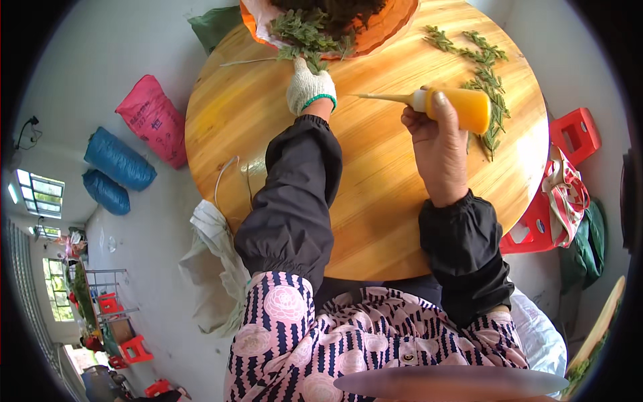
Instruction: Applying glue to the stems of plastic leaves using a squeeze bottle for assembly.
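Note:
My left hand (311, 88), in a white knitted glove with a green cuff, is at the far side of the round table. Its fingers close on a green artificial-looking sprig (316, 63), though leaves partly hide the fingertips. Just beyond it, a bunch of green sprigs (305, 30) spills over the rim of an orange bag (395, 30) with dark brown material inside. My right hand (439, 144) is bare and grips a yellow squeeze bottle (469, 109). The bottle lies nearly level above the table, its long thin nozzle (385, 98) pointing left toward the glove.
Green sprigs (487, 80) lie in a line on the right of the wooden table (375, 221). A pale sack (211, 268) hangs at its left edge. Pink (153, 120) and blue bags (120, 159) stand on the floor leftward. Red stools (576, 137) are at right.

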Motion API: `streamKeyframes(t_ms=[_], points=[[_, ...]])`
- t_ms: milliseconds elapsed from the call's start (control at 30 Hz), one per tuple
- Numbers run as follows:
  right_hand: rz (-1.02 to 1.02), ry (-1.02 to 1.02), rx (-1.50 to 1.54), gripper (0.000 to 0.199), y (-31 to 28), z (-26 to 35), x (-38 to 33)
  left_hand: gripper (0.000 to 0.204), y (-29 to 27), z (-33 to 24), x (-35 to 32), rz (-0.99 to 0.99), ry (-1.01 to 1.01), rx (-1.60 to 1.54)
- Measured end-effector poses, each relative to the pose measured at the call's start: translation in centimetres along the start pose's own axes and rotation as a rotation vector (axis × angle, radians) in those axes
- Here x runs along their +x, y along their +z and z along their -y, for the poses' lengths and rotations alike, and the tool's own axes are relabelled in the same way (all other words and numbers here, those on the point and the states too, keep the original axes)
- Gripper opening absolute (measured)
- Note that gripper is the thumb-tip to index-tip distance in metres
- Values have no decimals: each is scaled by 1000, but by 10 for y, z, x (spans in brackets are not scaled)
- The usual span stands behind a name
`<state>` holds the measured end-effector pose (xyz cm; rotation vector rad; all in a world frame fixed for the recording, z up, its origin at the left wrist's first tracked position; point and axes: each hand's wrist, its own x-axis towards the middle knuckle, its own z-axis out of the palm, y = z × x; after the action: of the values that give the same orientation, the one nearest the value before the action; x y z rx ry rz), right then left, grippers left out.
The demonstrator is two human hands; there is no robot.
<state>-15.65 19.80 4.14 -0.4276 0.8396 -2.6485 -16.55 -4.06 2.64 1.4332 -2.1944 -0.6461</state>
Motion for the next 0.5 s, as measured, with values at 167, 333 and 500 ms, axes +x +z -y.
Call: streamKeyframes(t_ms=[167, 333, 500], points=[[-70, 44, -115, 29, -24, -16, 11, 49, 3, 20, -4, 4, 107, -119], [-90, 89, -111, 30, -29, -23, 23, 56, -2, 84, -40, 99, 177, -506], [-96, 93, -159, 30, -41, -25, 28, 59, -72, 68, -136, 297, -86, -690]])
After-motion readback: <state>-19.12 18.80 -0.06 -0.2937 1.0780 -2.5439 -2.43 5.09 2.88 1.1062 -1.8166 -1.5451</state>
